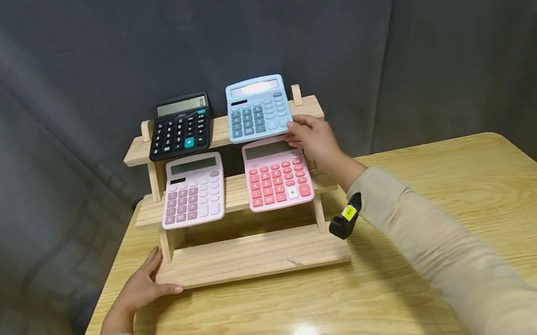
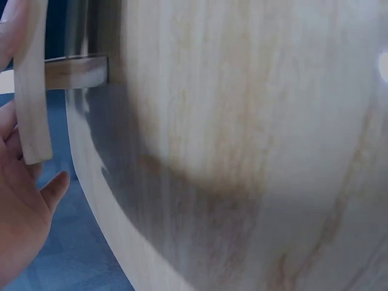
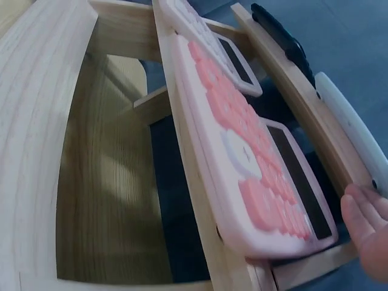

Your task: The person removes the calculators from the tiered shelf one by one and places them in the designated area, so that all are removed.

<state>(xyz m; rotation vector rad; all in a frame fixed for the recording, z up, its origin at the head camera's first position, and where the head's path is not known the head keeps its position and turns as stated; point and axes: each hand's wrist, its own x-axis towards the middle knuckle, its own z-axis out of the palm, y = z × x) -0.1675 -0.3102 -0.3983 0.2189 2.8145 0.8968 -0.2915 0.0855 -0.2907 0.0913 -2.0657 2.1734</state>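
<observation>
A tiered wooden rack stands on the table with two calculators on each upper tier. My right hand holds the lower right corner of the light blue calculator on the top tier; its fingertips lie by the shelf edge. Directly below is the pink calculator. To the left are the black calculator above and the pale pink calculator below it. My left hand rests against the left end of the bottom shelf, thumb along its front edge, fingers extended beside it.
The wooden table extends right of the rack and in front of it. A dark grey curtain hangs behind. Each wrist carries a small black camera, the right one close to the rack's right end.
</observation>
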